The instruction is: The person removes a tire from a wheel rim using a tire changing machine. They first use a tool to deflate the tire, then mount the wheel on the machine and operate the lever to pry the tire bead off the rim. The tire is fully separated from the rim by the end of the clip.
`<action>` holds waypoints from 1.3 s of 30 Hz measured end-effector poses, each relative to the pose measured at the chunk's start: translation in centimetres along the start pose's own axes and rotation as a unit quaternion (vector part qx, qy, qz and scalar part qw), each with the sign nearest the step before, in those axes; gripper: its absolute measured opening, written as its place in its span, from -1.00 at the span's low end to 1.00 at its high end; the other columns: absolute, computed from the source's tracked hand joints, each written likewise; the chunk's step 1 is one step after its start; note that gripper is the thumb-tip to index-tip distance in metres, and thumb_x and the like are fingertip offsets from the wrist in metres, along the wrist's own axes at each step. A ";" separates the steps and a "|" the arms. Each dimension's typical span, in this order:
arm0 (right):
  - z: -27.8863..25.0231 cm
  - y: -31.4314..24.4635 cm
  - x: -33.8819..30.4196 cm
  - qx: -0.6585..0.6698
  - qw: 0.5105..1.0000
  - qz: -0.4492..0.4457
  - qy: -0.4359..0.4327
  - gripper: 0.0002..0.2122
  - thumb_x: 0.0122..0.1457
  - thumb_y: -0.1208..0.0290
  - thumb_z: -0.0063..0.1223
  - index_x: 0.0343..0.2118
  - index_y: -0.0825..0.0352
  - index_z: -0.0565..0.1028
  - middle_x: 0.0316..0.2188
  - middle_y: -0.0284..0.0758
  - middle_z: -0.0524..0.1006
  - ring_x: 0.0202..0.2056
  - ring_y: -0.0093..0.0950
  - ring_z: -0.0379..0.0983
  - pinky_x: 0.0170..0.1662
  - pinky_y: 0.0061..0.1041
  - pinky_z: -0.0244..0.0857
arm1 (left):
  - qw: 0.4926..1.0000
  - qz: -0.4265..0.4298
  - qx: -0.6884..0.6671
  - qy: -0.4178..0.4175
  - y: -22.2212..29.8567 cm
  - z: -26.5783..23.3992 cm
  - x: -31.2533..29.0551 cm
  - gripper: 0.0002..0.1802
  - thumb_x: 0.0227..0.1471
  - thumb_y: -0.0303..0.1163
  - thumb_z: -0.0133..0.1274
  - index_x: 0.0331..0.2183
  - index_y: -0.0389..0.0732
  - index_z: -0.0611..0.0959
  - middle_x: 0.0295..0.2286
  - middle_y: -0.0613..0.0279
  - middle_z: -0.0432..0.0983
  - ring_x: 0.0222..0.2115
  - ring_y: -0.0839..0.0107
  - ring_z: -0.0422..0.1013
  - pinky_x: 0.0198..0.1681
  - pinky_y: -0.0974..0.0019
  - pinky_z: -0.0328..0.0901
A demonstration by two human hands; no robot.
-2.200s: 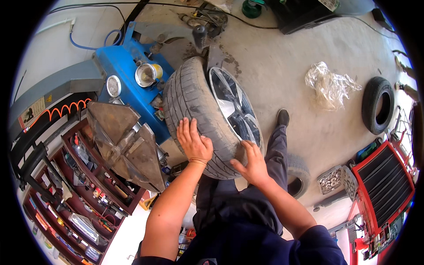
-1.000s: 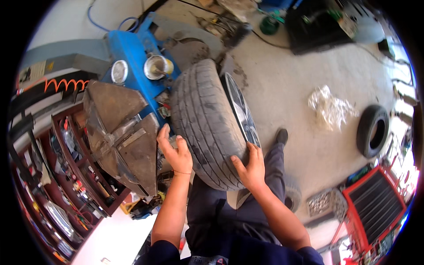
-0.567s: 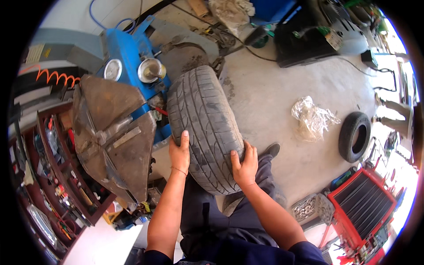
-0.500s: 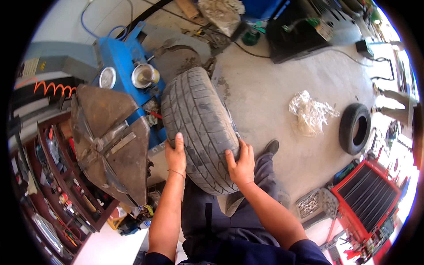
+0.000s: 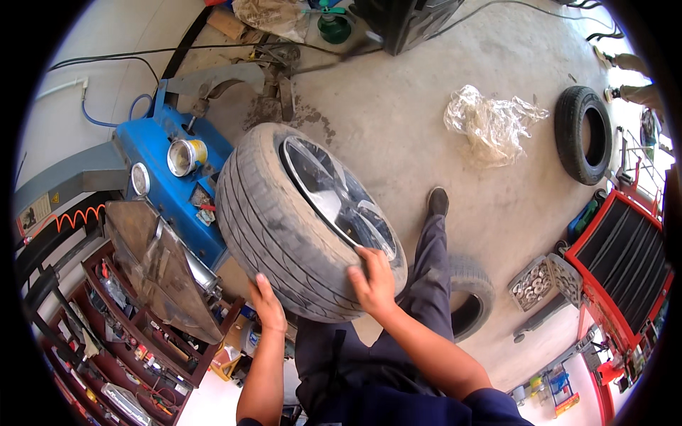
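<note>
A car wheel [image 5: 280, 220], its worn, dusty tyre mounted on a dark and silver spoked rim [image 5: 341, 195], leans in front of my legs with the rim side tipped up and to the right. My right hand [image 5: 375, 285] grips the tyre's near sidewall, fingers curled over by the rim's edge and thumb on the rubber. Against the tread at the lower left rests my left hand [image 5: 268, 309], thumb pointing up; its other fingers are partly hidden by the tyre. Both hands support the wheel between them.
Left stands a blue tyre-changing machine [image 5: 181, 206] with an open tin [image 5: 187, 157] on it, beside brown metal plates [image 5: 160, 273] and tool shelves [image 5: 135, 334]. Crumpled clear plastic [image 5: 490, 124], a loose tyre [image 5: 584, 135], another tyre [image 5: 469, 298] and a red cart [image 5: 618, 263] lie rightward.
The wheel has turned and tilted, so its spoked rim now faces up and right. My hands have shifted lower with it. The view has swung, uncovering a tyre behind my right leg.
</note>
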State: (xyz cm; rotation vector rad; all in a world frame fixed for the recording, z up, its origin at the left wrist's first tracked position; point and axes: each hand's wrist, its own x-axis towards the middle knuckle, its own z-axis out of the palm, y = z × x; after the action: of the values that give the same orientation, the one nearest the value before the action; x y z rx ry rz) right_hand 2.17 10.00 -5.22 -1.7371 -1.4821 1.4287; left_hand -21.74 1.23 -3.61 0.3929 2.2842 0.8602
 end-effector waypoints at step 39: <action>-15.5 17.4 -7.1 -0.212 0.894 0.394 -0.024 -0.75 0.23 0.36 0.07 -0.07 0.30 0.55 -0.21 -0.20 0.65 -0.21 -0.22 0.60 -0.09 -0.27 0.46 | 0.501 -0.425 -0.698 -0.283 -14.0 20.5 -1.1 -0.39 0.40 -0.03 -0.34 0.33 -0.11 0.29 0.31 0.15 0.23 0.29 0.14 0.18 0.37 -0.01 0.06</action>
State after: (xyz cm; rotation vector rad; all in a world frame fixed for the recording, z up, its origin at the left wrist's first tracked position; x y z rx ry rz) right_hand 24.46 2.13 -11.15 -2.8161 -1.2102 1.5733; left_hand -7.86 0.12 -24.11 -0.9788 0.4051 1.3418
